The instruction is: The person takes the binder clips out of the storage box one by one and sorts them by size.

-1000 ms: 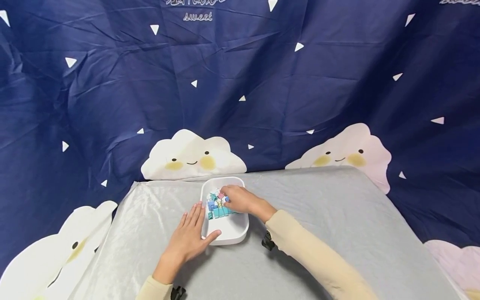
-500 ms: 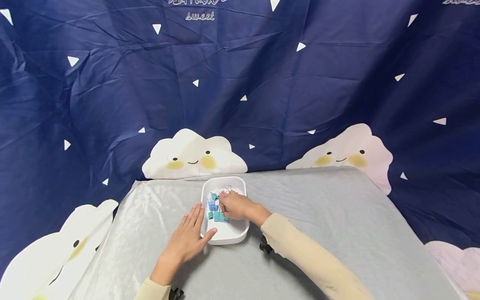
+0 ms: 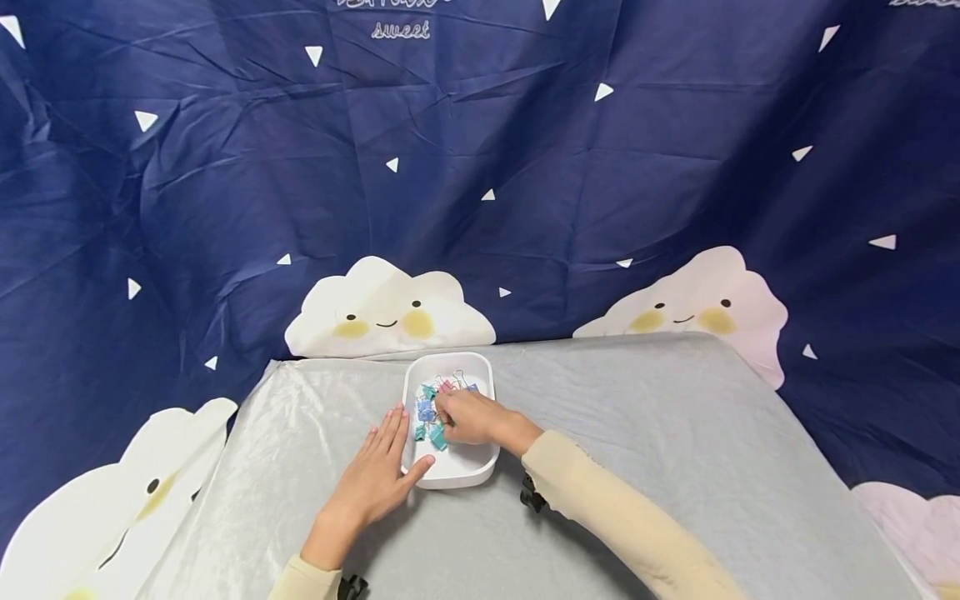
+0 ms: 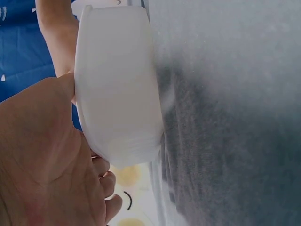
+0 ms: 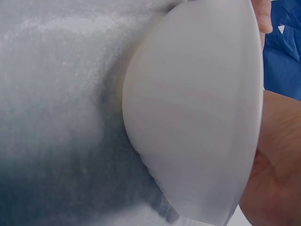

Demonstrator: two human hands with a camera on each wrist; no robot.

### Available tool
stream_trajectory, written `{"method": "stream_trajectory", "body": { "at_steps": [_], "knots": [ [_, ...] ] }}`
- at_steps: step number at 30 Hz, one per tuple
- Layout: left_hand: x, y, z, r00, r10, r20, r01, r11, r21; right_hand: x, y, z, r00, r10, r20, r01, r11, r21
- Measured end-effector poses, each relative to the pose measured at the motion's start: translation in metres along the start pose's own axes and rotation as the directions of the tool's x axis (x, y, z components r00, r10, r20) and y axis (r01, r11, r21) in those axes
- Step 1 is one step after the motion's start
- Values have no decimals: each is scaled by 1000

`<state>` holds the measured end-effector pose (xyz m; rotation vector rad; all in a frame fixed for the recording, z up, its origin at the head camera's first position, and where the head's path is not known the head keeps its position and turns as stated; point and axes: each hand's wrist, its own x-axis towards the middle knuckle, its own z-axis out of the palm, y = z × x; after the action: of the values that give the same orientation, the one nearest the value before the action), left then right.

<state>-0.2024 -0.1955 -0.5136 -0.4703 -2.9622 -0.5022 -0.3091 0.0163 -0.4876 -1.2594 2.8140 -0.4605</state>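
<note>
- the right hand (image 3: 476, 418) has shifted toward the near side of the white tray (image 3: 456, 482), its fingers now more curled than a second ago.
- the pink binder clip (image 3: 446, 387), at the fingertips earlier, now shows just beyond the hand.
- a teal binder clip (image 3: 438, 437), straight half a second ago, now lies slanted.
- a blue binder clip (image 3: 472, 387) has come into view at the tray's far right.
</note>
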Motion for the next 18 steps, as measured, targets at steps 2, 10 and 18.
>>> {"method": "stream_trajectory", "body": {
  "at_steps": [2,10,18],
  "knots": [
    [0,0,0,1000,1,3,-1,1000,-2,0,1,0,1000,-1,5,1,1000,8],
    [-2,3,-3,1000,5,3,-5,1000,-14,-1,4,-7,998,-47,30,46,998,36],
    [0,1,-4,1000,20,5,-20,1000,20,-7,8,-11,999,-45,-19,46,998,47]
  ]
}}
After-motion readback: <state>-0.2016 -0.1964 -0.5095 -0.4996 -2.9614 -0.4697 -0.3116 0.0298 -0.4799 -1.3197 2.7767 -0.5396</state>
